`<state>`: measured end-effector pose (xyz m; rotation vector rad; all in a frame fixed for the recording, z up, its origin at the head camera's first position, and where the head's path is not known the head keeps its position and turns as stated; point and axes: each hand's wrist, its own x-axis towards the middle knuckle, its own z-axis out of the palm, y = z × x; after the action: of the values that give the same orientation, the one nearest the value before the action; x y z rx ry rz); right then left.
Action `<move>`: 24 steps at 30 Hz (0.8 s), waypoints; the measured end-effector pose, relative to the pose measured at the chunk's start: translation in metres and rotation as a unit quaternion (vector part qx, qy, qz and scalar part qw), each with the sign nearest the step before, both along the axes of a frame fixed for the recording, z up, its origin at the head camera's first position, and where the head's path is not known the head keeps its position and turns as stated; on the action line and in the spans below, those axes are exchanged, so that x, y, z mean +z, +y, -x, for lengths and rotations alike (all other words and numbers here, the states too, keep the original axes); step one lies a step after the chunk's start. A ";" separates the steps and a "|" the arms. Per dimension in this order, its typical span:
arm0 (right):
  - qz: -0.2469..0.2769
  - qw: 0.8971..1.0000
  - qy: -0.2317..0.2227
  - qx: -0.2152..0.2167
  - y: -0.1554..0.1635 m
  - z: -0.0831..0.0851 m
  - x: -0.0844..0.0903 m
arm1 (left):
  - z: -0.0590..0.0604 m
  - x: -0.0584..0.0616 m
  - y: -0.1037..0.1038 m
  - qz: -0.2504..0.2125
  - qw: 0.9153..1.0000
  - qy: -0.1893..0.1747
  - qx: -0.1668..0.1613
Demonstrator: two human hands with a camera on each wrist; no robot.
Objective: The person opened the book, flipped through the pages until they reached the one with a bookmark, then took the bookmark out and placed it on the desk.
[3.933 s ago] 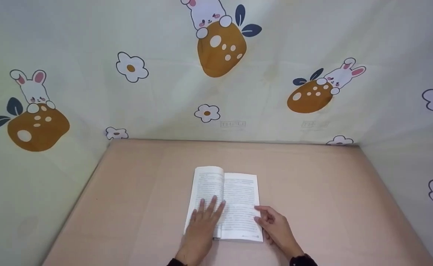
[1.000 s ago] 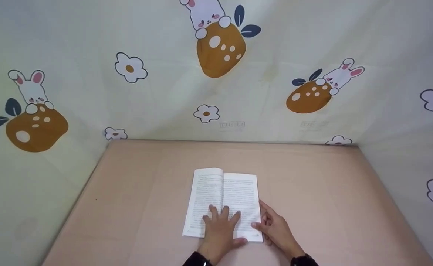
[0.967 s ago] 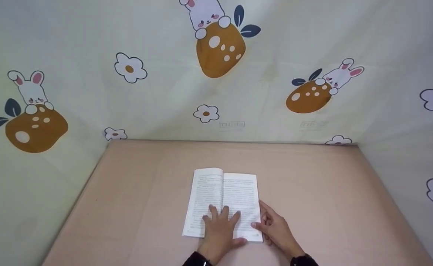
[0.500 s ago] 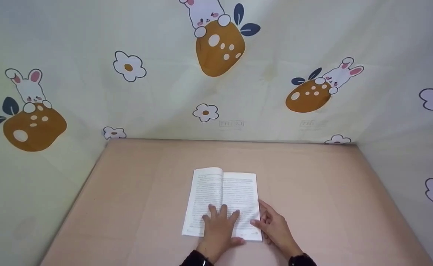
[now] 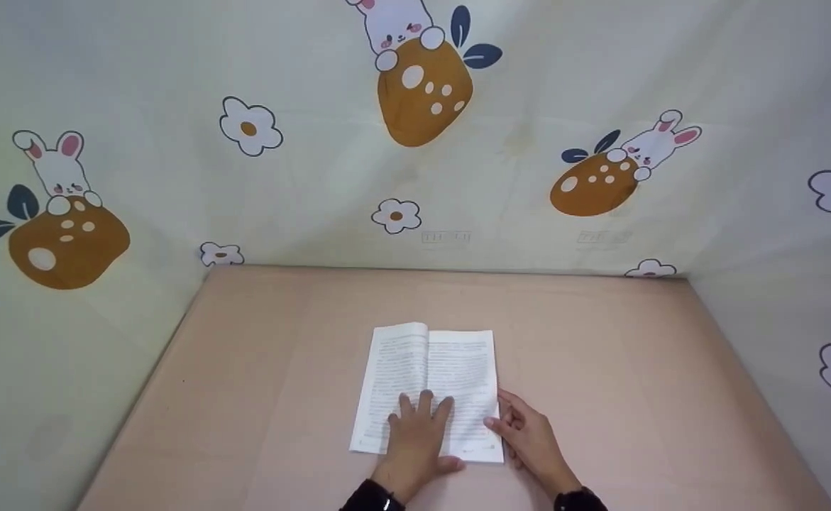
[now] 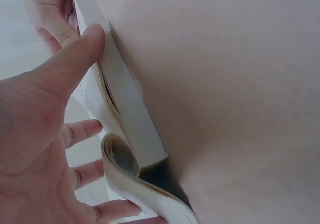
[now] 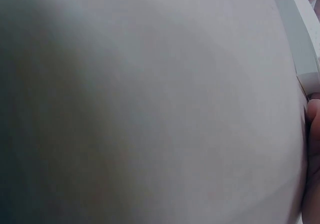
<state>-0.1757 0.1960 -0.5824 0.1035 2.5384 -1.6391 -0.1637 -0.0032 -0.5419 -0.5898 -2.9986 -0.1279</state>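
Book (image 5: 450, 372) lies open, print (image 5: 397, 358) illegibly small; left hand (image 5: 415, 441) spread across it, right hand (image 5: 533, 436) pinching its edge.

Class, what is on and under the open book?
On the open book: the left grip, fingers spread across the fold; at its right edge, the right grip. Any print beneath them is covered. Tabletop shows around it; anything underneath is hidden.

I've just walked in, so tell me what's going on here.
A person has a book open on the table. The left hand lies across its lower half, fingers spread. The right hand holds its right edge, thumb on top. The left-hand pages curve up near the middle.
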 end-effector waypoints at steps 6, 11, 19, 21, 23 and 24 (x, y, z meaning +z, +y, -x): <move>-0.004 1.000 0.010 -0.004 0.001 -0.001 0.000 | 0.001 0.003 -0.005 -0.057 0.998 -0.039 -0.003; -0.006 1.000 0.020 -0.001 0.001 -0.001 -0.001 | 0.003 0.003 -0.010 -0.075 0.996 -0.052 -0.017; -0.008 1.000 0.008 -0.009 0.000 -0.001 0.001 | 0.003 0.002 -0.014 -0.113 0.990 -0.073 -0.027; -0.013 1.000 0.004 -0.015 -0.001 0.000 0.001 | 0.003 0.003 -0.015 -0.115 0.990 -0.073 -0.029; -0.013 1.000 0.003 -0.015 -0.001 0.000 0.000 | 0.003 0.004 -0.016 -0.115 0.990 -0.069 -0.032; -0.013 1.000 0.005 -0.013 0.000 0.000 0.000 | 0.003 0.004 -0.017 -0.115 0.991 -0.067 -0.034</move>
<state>-0.1758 0.1956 -0.5824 0.1318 2.5777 -1.6203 -0.1668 -0.0204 -0.5381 -0.6826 -3.0281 -0.5298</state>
